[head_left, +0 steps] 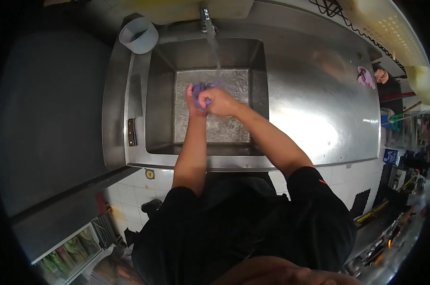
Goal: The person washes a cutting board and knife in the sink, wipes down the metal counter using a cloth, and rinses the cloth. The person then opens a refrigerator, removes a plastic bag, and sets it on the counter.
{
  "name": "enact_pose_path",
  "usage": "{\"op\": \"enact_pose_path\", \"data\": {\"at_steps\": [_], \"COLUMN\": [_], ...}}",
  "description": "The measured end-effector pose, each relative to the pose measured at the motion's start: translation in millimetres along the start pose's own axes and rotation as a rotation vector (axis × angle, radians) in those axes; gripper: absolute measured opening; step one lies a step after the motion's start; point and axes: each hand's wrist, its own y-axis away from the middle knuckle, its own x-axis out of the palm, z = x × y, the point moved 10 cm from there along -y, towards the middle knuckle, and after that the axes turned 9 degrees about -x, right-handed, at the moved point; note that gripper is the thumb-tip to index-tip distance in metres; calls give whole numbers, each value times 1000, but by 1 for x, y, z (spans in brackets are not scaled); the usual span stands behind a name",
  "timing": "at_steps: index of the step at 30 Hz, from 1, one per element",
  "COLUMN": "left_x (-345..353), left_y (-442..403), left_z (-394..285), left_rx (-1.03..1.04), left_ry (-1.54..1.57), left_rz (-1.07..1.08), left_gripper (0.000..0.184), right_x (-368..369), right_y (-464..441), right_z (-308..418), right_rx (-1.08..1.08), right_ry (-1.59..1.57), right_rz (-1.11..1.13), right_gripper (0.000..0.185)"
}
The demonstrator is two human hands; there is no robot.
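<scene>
Over the steel sink (160, 109), my two hands are close together with a purple cloth (199, 90) bunched between them. My left hand (192, 100) is closed around the cloth from the left, its fingers partly hidden by the fabric. From the right, my right hand (219, 101) grips the same cloth with its fingers curled into a fist. Water (215, 52) runs from the faucet (205, 20) and comes down just behind my hands. Rippling water covers the sink bottom.
A large knife (132, 128) lies along the sink's left ledge, near a white tub (140, 36) at the back left corner. To the right stretches a steel counter (314, 109), with a pink cloth (365, 77) at its far right.
</scene>
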Motion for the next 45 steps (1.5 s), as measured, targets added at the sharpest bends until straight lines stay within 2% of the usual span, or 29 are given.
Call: {"op": "enact_pose_path", "data": {"at_steps": [2, 4, 5, 7, 8, 9, 11, 12, 16, 18, 19, 21, 22, 24, 25, 27, 29, 30, 31, 33, 34, 36, 37, 39, 40, 42, 43, 45], "left_x": [60, 66, 67, 94, 91, 89, 107, 113, 118, 107, 108, 112, 113, 131, 133, 166, 171, 173, 176, 184, 181, 177, 178, 177, 178, 171, 168, 162], "left_y": [11, -1, -6, 6, 2, -3, 15, 19, 10, 11, 12, 18, 21, 28, 30, 39, 37, 36, 37, 51, 45, 35, 35, 45, 50, 50, 52, 46], "left_z": [-7, -17, -17, -26, -27, -30, -29, -23, -7, -12, -11, -27, -29, -39, -46, -52, -56, -56, -57, -81, -78, -77, -74, -73, -72, -65, -64, -39], "left_rx": [-38, -59, -82, -67, -83, -94, -120, -148, -45, 17, 18, 199, 195, 292, 289, 480, 451, 422, 423, 725, 724, 694, 697, 683, 682, 505, 501, 210], "left_ry": [143, 219, 294, 244, 220, 196, 151, 103, -2, -240, -239, -526, -529, -915, -916, -1354, -1425, -1495, -1496, -1498, -1497, -1277, -1278, -887, -890, -715, -718, -643], "left_rz": [442, 415, 384, 378, 279, 187, 195, 194, 257, 51, 48, -31, -33, 6, 5, 161, 141, 121, 121, -64, -59, 49, 53, 193, 200, 260, 263, 385], "left_gripper": [47, 44, 42, 42, 40, 39, 37, 35, 27, 19, 19, 15, 15, 17, 17, 16, 21, 31, 31, 68, 68, 90, 90, 86, 86, 73, 73, 59], "right_x": [-13, -39, -41, -88, -97, -100, -85, -71, -83, -74, -71, -50, -48, -27, -28, -7, -10, -14, -17, -22, -24, -24, -27, -25, -26, -21, -20, -27], "right_y": [-15, -14, -10, 7, 8, 8, 9, 7, 7, 14, 16, 13, 14, 26, 25, 38, 39, 36, 36, 33, 34, 39, 38, 39, 39, 42, 42, 39], "right_z": [2, -45, -53, -75, -60, -42, 27, 35, -3, -37, -51, -64, -63, -79, -77, -83, -86, -84, -82, -73, -72, -74, -72, -63, -64, -61, -59, -54], "right_rx": [-50, 76, 80, 268, 48, 43, 8, -25, 102, 314, 314, 231, 234, 512, 514, 716, 714, 711, 710, 675, 675, 755, 752, 742, 739, 757, 758, 736], "right_ry": [-179, -825, -817, -428, -78, -70, 304, 593, 452, 226, 224, -64, -66, -345, -346, -698, -731, -762, -763, -785, -783, -743, -741, -834, -833, -838, -840, -963], "right_rz": [85, -160, -167, -550, -518, -518, -291, -131, -285, -240, -238, -177, -180, -122, -122, -88, -125, -160, -160, -151, -156, -113, -116, -78, -85, -17, -22, -175], "right_gripper": [16, 24, 24, 35, 57, 57, 77, 94, 91, 76, 76, 52, 52, 37, 37, 35, 33, 31, 31, 27, 27, 25, 25, 24, 24, 26, 26, 31]}}
